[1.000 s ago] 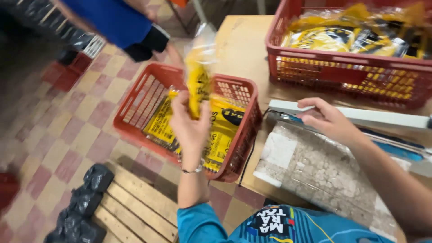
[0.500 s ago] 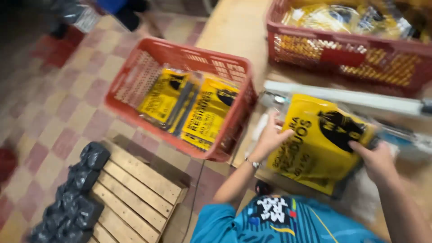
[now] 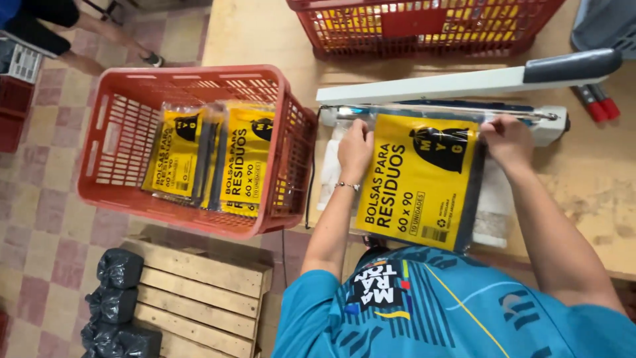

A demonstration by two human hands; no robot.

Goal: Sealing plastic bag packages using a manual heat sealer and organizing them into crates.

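Yellow bag pack (image 3: 417, 179) flat, top edge in sealer (image 3: 457, 89).

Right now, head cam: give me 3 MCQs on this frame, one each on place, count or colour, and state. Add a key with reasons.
1. Where does the yellow packet under the hands lie?
A. in the floor crate
B. on the table by the heat sealer
C. on the wooden pallet

2. What colour is the crate on the floor?
A. red
B. blue
C. green

3. How does the sealer arm stand?
A. shut flat on the packet
B. taken off
C. raised, clear of the packet

Key:
1 B: the left hand and right hand hold its top corners at the sealer's bar on the table.
2 A: its mesh walls are red.
3 C: the white arm slants up above the packet's top edge with a gap.
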